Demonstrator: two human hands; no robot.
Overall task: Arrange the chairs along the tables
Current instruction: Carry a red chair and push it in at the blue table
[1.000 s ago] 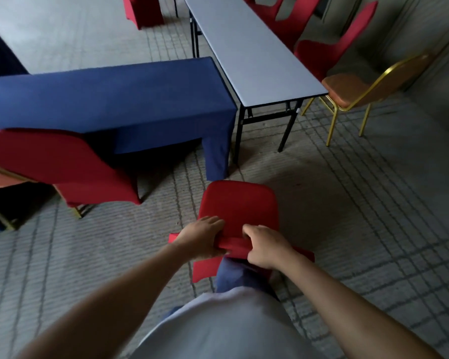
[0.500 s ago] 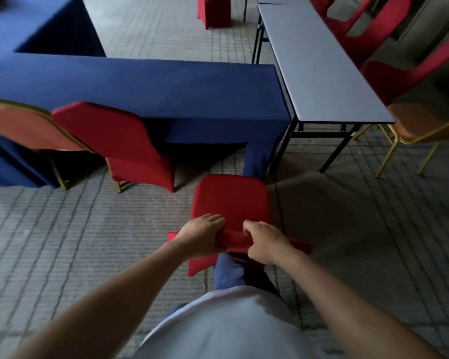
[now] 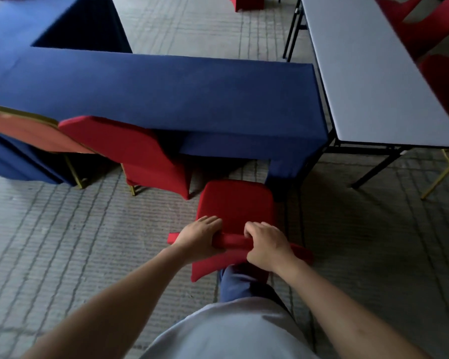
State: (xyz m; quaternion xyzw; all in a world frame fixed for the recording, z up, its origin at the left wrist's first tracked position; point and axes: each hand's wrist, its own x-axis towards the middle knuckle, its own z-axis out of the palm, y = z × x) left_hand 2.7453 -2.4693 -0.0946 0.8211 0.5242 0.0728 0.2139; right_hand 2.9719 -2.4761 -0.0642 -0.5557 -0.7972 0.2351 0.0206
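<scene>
The red chair [image 3: 235,206] stands on the floor just in front of the person, its seat facing the near end of the blue desk [image 3: 166,97]. The left hand [image 3: 198,237] and the right hand [image 3: 266,244] both grip the top of its back, fingers curled over the edge. Another red chair [image 3: 138,154] sits to the left, pushed up to the blue desk, next to an orange chair [image 3: 29,133]. A grey desk [image 3: 368,73] stands to the right.
</scene>
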